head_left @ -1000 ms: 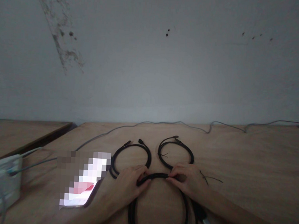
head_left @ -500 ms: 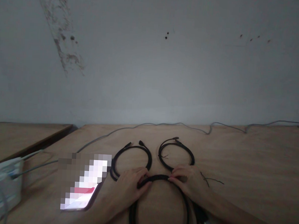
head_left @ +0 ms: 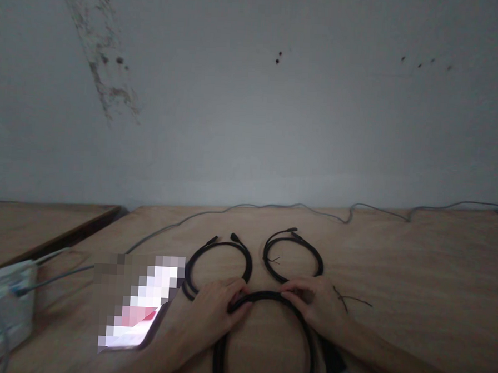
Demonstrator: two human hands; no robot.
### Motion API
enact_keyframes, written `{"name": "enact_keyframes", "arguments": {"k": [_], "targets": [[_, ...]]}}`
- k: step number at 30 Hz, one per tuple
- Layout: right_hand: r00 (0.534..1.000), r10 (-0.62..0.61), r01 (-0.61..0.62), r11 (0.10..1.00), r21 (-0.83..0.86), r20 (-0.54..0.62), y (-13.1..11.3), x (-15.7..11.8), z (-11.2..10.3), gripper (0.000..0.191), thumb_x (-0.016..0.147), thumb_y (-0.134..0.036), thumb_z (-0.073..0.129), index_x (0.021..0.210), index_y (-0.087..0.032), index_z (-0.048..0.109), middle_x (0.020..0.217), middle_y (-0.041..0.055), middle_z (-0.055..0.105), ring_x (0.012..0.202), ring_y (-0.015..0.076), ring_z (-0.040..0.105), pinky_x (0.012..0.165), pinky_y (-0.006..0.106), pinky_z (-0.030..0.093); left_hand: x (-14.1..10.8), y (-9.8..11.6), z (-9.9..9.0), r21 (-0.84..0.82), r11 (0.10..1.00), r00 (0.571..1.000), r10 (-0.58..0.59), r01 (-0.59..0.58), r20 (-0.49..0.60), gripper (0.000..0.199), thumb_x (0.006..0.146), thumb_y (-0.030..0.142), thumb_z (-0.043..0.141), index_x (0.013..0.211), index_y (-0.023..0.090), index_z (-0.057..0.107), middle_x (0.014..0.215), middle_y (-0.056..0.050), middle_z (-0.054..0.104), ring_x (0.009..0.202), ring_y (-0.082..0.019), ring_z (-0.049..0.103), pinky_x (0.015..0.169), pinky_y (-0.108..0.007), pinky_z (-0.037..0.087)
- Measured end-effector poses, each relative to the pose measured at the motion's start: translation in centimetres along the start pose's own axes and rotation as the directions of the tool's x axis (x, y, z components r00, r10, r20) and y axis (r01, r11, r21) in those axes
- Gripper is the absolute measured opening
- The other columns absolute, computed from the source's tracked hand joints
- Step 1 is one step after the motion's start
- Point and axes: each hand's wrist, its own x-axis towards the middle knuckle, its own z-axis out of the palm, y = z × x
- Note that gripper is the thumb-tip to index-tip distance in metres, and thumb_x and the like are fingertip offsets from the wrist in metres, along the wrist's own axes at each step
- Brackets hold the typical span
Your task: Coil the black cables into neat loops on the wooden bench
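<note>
Nearest to me, a large coil of thick black cable (head_left: pixel 312 351) runs off the bottom of the view, its connector with a metal tip (head_left: pixel 343 372) lying at the right. My left hand (head_left: pixel 220 307) pinches the coil's upper left part between thumb and fingers. On the coil's upper right part, my right hand (head_left: pixel 316 301) is closed with thumb and fingertips together. Beyond the left hand lies a smaller coiled black cable (head_left: pixel 248 259) with two plug ends. A second small black coil (head_left: pixel 318 257) rests behind the right hand, a thin tie at its left side.
A lit phone (head_left: pixel 142 314), partly pixelated, lies left of my left hand. A white box (head_left: pixel 5 302) with cables stands at the far left. A loose black twist tie (head_left: pixel 354 299) is beside my right wrist. A grey cable (head_left: pixel 206 212) trails along the wall.
Both hands keep almost the same place on the large coil. The right fingers have shifted very slightly; the smaller coils have stayed put.
</note>
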Motion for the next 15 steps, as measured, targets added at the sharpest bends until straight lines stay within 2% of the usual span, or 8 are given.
{"name": "enact_keyframes", "arguments": {"k": [6, 11, 15], "targets": [[0.997, 0.080, -0.080, 0.992, 0.095, 0.004, -0.49, 0.18, 0.10, 0.016, 0.087, -0.034, 0.067, 0.093, -0.025, 0.079, 0.087, 0.0038, 0.080, 0.077, 0.0227, 0.075, 0.071, 0.030, 0.058, 0.00, -0.02, -0.05, -0.004, 1.000, 1.000, 0.007, -0.007, 0.001, 0.011, 0.090, 0.032, 0.059, 0.094, 0.024, 0.065, 0.079, 0.003, 0.064, 0.073, -0.016, 0.059, 0.064, -0.026, 0.034], [0.997, 0.076, -0.075, 0.996, 0.055, -0.022, -0.16, 0.13, 0.24, 0.019, 0.087, -0.033, 0.064, 0.094, -0.026, 0.080, 0.089, 0.0043, 0.080, 0.079, 0.0239, 0.075, 0.068, 0.031, 0.057, 0.02, 0.08, -0.17, -0.005, 1.000, 1.000, 0.004, -0.004, -0.001, 0.012, 0.090, 0.033, 0.061, 0.095, 0.024, 0.066, 0.079, 0.003, 0.064, 0.074, -0.017, 0.059, 0.064, -0.026, 0.034], [0.997, 0.071, -0.071, 0.997, 0.005, -0.013, 0.19, 0.03, 0.38, 0.018, 0.086, -0.032, 0.064, 0.093, -0.028, 0.081, 0.086, 0.0028, 0.080, 0.073, 0.0224, 0.072, 0.063, 0.029, 0.054, 0.04, 0.09, -0.24, -0.010, 1.000, 1.000, 0.012, -0.012, 0.003, 0.011, 0.090, 0.033, 0.060, 0.094, 0.023, 0.066, 0.081, 0.002, 0.064, 0.074, -0.016, 0.059, 0.065, -0.026, 0.035]]}}
